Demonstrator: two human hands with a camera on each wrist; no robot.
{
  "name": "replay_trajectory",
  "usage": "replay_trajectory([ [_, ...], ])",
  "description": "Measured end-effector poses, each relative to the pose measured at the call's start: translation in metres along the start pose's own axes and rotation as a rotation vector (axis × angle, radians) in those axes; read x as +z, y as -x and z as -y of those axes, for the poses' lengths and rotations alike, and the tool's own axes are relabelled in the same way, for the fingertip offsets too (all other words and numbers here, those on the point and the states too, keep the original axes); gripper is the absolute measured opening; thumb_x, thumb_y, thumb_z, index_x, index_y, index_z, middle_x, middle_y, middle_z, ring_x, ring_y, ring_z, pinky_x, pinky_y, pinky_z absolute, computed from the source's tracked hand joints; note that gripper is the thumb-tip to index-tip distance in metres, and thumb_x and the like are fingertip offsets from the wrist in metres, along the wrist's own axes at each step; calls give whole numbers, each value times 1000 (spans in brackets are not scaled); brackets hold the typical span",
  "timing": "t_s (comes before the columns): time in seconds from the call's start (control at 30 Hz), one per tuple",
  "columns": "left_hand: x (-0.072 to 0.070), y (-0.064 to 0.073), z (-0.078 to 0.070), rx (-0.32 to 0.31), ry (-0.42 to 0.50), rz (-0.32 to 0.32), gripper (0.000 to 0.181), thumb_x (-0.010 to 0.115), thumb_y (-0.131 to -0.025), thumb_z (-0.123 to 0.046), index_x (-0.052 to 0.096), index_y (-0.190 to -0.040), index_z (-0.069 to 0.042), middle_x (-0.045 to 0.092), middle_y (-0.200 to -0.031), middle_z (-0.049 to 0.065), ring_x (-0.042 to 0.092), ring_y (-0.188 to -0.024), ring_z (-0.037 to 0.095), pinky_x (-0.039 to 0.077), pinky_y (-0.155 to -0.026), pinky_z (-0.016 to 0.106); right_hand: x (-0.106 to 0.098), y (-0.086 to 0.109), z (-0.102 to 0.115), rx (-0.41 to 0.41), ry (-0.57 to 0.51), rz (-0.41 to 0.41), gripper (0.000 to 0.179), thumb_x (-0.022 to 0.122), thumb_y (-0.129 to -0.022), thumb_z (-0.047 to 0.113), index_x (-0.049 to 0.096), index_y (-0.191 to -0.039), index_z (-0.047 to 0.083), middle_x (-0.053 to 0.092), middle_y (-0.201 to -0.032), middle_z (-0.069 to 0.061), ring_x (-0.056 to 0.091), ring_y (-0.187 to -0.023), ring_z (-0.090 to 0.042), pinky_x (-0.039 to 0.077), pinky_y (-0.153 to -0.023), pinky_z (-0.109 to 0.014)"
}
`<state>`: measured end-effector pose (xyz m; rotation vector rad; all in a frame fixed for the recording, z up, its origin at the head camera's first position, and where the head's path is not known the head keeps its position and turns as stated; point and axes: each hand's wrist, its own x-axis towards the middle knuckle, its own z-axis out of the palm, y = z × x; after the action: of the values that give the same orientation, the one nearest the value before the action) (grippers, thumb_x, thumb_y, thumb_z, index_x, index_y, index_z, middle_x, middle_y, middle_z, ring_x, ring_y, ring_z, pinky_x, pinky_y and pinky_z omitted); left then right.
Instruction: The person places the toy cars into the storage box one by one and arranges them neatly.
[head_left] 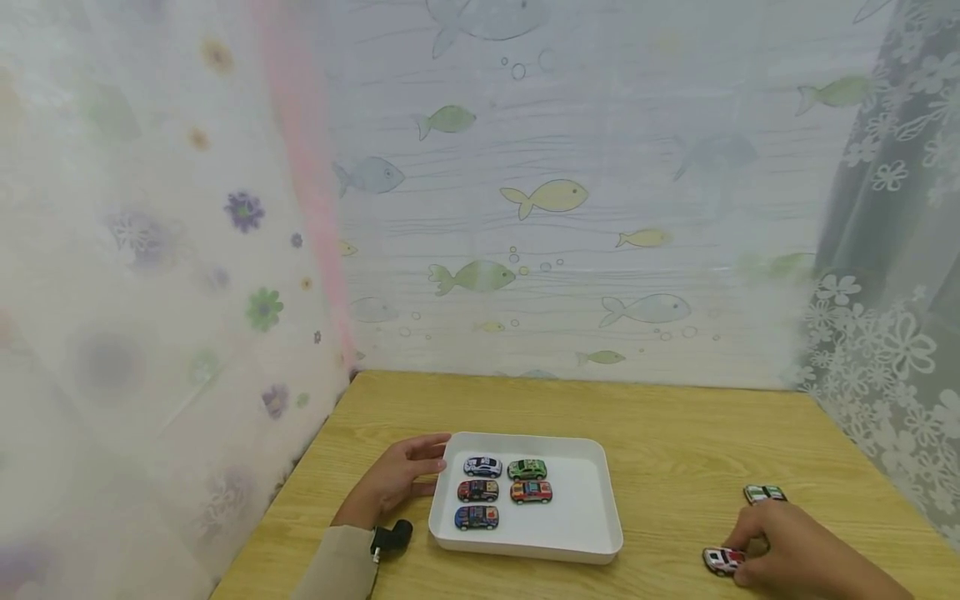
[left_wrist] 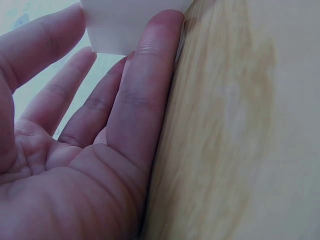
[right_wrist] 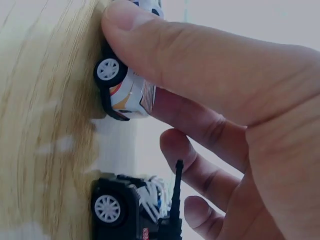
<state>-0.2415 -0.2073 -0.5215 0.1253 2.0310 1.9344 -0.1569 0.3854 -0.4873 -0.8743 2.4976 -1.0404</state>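
Note:
A white tray holds several toy cars in two columns, among them a green car, a white car and a blue car. At its left wall rests my left hand, fingers extended; the left wrist view shows the fingertips at the tray wall. Right of the tray, my right hand pinches a white-and-red toy car between thumb and fingers, its wheels close to the tabletop. Just beyond that hand stands a green-and-white toy car.
The wooden table runs back to a fish-print curtain. A flower-print curtain hangs along the left side, and a white floral one on the right. A black device sits at the left wrist.

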Motion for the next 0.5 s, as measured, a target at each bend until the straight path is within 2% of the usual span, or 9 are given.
replay_trajectory([
  [0.17, 0, 0, 0, 4, -8, -1, 57, 70, -100, -15, 51, -153, -14, 47, -157, 22, 64, -126, 29, 61, -94, 45, 3, -5, 2, -15, 70, -30, 11, 87, -81, 25, 84, -92, 23, 69, -82, 14, 58, -73, 2, 49, -60, -20],
  [0.33, 2, 2, -1, 6, -15, -2, 56, 69, -100, -14, 52, -153, -14, 48, -157, 22, 64, -126, 29, 61, -93, 45, 5, -7, 4, 61, 55, -11, 11, 87, -82, 28, 84, -92, 25, 68, -83, 14, 56, -73, 2, 46, -58, -21],
  [0.5, 2, 1, -1, 7, -8, -3, 57, 70, -100, -14, 52, -153, -14, 47, -158, 22, 64, -126, 29, 62, -93, 45, 6, -9, 5, 73, 70, -13, 12, 85, -83, 29, 84, -94, 25, 69, -87, 15, 58, -76, 2, 47, -58, -21],
])
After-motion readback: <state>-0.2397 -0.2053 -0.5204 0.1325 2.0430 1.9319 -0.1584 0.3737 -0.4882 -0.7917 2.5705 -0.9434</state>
